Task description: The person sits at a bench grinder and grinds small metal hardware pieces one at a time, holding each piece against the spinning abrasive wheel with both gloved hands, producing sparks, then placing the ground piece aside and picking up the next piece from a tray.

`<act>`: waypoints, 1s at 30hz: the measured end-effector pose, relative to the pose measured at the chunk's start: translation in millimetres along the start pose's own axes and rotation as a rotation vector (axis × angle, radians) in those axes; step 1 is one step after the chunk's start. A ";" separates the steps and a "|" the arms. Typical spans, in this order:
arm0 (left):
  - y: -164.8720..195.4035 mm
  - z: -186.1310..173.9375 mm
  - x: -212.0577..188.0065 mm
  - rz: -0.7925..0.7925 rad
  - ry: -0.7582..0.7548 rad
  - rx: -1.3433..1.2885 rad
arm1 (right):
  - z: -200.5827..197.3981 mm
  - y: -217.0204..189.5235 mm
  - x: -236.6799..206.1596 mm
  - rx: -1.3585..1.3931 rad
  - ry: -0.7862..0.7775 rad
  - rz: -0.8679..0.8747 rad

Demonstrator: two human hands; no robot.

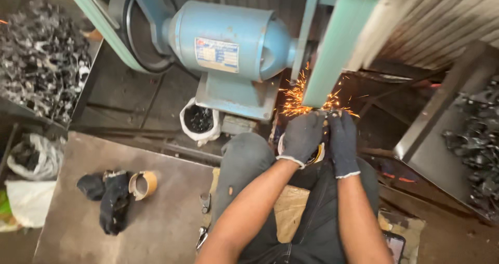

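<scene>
Head view | two gloved hands, left hand (302,135), right hand (342,139), each grip pinching one small workpiece (327,114) | one belt (338,45), sparks

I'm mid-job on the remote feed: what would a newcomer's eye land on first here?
The orange sparks spraying where both gloved hands, left hand and right hand, press a small part against the pale green sanding belt, right of centre. Next, the big blue motor at top centre, and heaps of dark metal parts at upper left.

I see a small metal piece (326,116), mostly hidden, pinched between both gloved hands and pressed against the pale green sanding belt (332,51), where orange sparks (296,100) spray leftward.
</scene>
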State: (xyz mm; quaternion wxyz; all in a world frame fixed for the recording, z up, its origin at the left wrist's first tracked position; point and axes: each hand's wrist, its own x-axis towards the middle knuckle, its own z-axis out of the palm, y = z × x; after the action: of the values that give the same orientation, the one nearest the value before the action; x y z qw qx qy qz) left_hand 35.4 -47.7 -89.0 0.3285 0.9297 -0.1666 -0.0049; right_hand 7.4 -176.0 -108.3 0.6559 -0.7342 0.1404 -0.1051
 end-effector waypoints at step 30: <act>-21.4 -91.5 -44.5 0.130 -0.268 -0.381 | 14.8 -83.4 -71.5 0.345 -0.417 0.180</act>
State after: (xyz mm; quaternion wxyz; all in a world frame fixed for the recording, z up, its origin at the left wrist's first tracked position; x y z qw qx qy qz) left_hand 10.7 37.6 -34.9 0.4724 0.8293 -0.2645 -0.1385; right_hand -48.9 -129.2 -25.2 0.7926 -0.6020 0.0473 0.0847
